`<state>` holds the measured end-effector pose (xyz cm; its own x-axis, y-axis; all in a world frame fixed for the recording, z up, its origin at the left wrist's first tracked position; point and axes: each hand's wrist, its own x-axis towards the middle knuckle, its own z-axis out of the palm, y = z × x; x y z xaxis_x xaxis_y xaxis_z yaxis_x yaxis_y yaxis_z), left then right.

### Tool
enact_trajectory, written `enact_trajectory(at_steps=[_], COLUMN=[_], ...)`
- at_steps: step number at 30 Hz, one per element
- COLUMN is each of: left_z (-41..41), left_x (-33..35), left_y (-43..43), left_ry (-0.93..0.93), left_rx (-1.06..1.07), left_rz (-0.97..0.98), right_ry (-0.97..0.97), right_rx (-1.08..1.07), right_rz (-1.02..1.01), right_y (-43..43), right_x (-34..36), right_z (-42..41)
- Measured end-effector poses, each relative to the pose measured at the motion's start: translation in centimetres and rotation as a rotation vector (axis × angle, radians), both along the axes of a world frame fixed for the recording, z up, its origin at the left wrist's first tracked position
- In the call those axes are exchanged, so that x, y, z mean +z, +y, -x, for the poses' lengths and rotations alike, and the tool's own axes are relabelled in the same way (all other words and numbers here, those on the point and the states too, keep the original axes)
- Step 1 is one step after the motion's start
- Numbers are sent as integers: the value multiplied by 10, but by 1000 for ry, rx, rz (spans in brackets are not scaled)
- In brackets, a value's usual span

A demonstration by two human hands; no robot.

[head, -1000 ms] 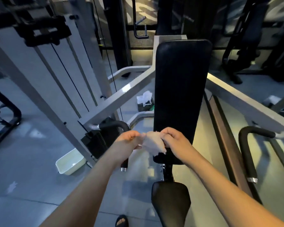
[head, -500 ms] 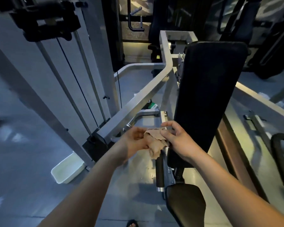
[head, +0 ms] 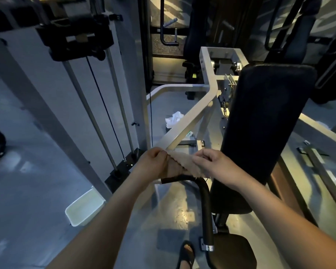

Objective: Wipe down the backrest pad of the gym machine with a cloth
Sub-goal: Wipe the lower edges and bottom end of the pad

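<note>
The black backrest pad stands upright right of centre, above the black seat. A small tan cloth is stretched between both hands, left of the pad's lower part and clear of it. My left hand pinches the cloth's left edge. My right hand pinches its right edge, close in front of the pad's left side.
A grey frame bar runs diagonally behind the hands. A black padded handle curves below them. The weight stack rails stand at left. A white tray and a crumpled white bag lie on the floor. My sandalled foot shows at the bottom.
The view has swung left, so the pad now sits further right. The hands have pulled apart and spread the bunched cloth out flat between them.
</note>
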<state>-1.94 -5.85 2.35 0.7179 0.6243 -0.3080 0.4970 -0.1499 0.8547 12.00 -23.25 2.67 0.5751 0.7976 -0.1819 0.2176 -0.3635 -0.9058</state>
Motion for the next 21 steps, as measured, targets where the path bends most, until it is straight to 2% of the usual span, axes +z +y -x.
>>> enact_trajectory(at_steps=[3,7,11,14,18,21], left_z=[2,-6,-34,-55,-73,-89], left_x=[-7,-3,11,16,13,7], left_y=[20,45,58,67,84,95], left_ry=[24,22,29,73,153,174], left_rx=[39,152,167,94,8,21], left_rz=[-56,-76,-10,-124,-288,-286], right_ry=[69,188,127,72,335,460], right_rx=[-67,-8,139,119,67,47], right_rz=[-7,6,156,106,39,-29], right_y=[19,46,71,86,86,94], right_x=[-16,-25,-32,-52,-61,-69], right_z=[-10,-18,-20,-35,-66,-79])
